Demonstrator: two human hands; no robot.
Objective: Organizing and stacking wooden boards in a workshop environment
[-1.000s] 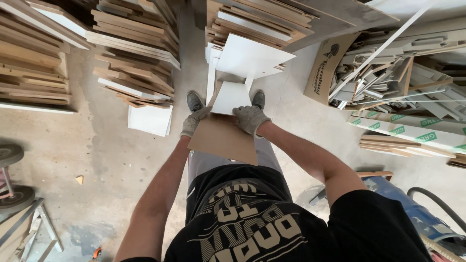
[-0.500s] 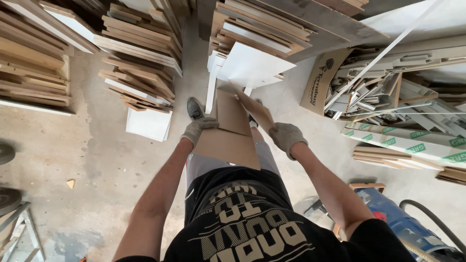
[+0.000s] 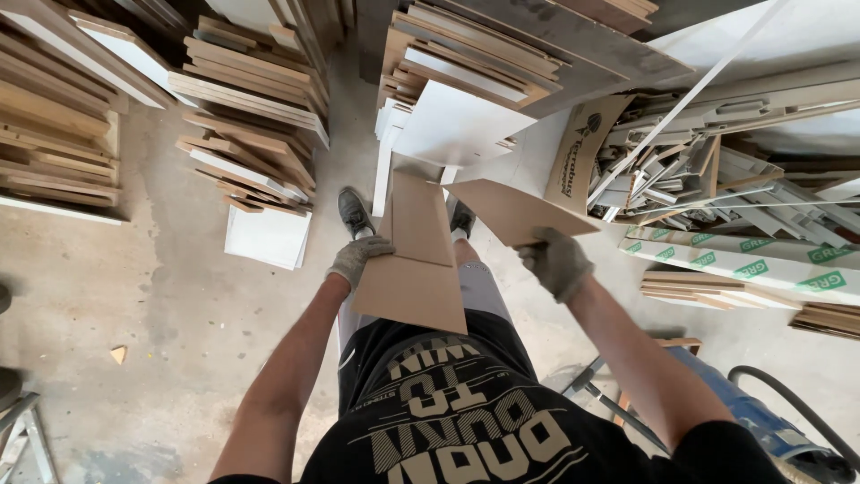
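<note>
I stand on a concrete floor among stacks of cut boards. My gloved left hand (image 3: 356,258) grips the left edge of a small stack of brown fibreboard panels (image 3: 414,269) held in front of my waist. My gloved right hand (image 3: 556,262) holds a single brown panel (image 3: 514,210) by its near corner, lifted off to the right of the stack and tilted. My two shoes show on the floor beyond the stack.
Stacks of wood and white-faced boards (image 3: 251,116) stand to the left and ahead. A cardboard box (image 3: 582,152) full of offcut strips is at right, with long white boxes (image 3: 743,260) beside it. A blue machine with a black hose (image 3: 761,412) is at lower right.
My right hand took the top panel, white side up before, off the stack, turned it over and swung it to the right. My left hand kept hold of the remaining panels.
</note>
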